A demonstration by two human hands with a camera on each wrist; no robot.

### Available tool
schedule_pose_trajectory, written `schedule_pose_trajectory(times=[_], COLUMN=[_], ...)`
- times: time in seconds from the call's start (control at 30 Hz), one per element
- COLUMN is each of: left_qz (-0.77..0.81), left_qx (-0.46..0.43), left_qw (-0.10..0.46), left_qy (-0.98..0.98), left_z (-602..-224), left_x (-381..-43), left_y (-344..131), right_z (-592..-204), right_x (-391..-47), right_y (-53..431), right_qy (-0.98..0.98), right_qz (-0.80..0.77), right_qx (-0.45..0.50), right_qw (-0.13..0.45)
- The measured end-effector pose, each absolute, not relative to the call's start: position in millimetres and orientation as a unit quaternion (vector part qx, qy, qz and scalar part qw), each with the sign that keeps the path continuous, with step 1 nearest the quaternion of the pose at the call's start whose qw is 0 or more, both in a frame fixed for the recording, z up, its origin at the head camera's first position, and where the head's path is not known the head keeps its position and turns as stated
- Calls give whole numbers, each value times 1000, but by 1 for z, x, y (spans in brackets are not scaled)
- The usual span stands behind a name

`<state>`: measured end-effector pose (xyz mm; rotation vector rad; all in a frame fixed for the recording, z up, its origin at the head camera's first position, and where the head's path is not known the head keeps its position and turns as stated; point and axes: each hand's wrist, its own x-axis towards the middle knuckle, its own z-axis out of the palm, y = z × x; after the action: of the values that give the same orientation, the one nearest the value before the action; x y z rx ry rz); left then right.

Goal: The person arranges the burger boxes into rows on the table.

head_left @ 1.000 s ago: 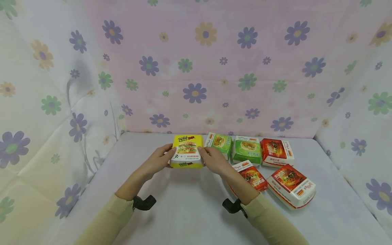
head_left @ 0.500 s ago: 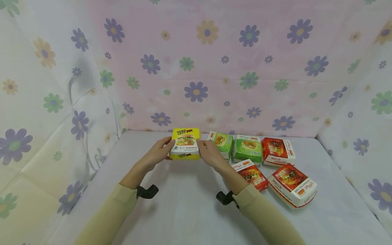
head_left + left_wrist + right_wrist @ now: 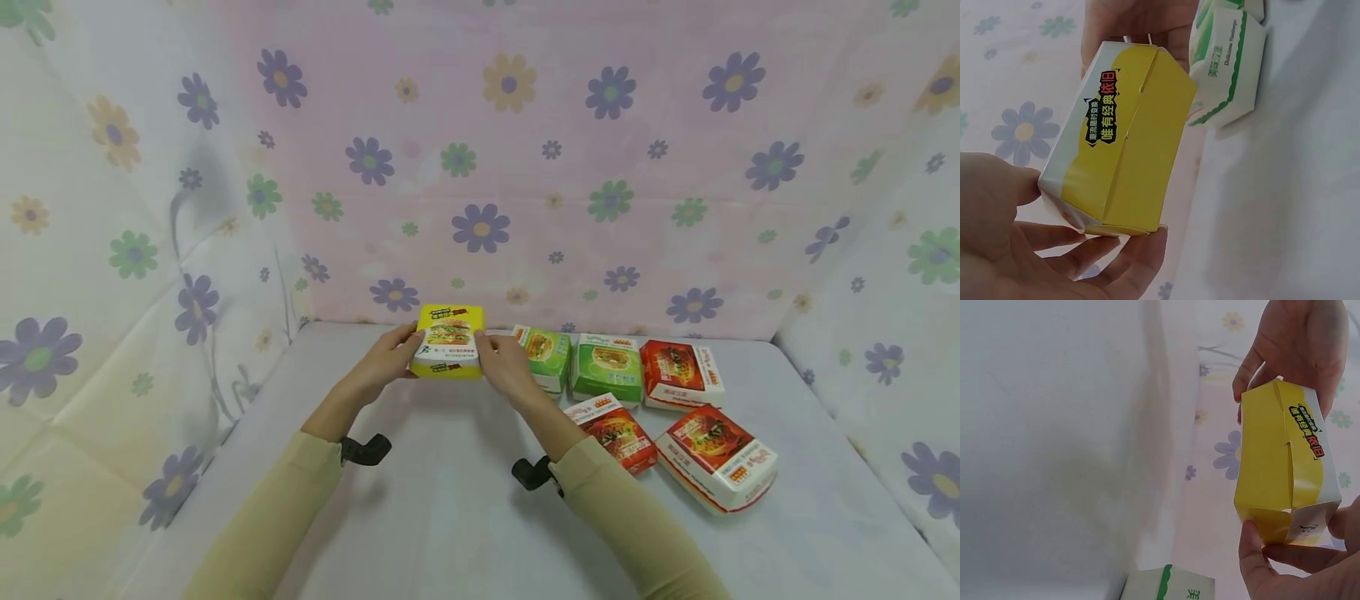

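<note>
By the bench's (image 3: pixel 442 517) far edge, bit left of middle: yellow box (image 3: pixel 448 340), held up, gap's hard to judge. Long side runs crosswise between left hand (image 3: pixel 381 367) and right hand (image 3: pixel 512 367), each pinching an end, neither nearer.

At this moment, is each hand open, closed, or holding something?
Left hand: holding the yellow box at one side.
Right hand: holding the yellow box at the opposite side.
</note>
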<state>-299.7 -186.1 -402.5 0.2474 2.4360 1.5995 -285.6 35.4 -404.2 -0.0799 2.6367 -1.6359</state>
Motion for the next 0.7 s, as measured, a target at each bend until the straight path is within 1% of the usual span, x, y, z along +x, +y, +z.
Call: schedule_pose_trajectory(times=[0.37,0.7], left_qz=[564,577], left_qx=[64,59], left_qw=[114,123], left_qy=[816,806], left_z=[-413,-424], left_x=[-317,-325], left_y=[-190,-195], right_z=[-414,-424], right_x=[-304,-313], right_y=[26,18], right_qy=[855,847], right_qz=[-517,-530], right_qx=[-8,12], right_qw=[40,38])
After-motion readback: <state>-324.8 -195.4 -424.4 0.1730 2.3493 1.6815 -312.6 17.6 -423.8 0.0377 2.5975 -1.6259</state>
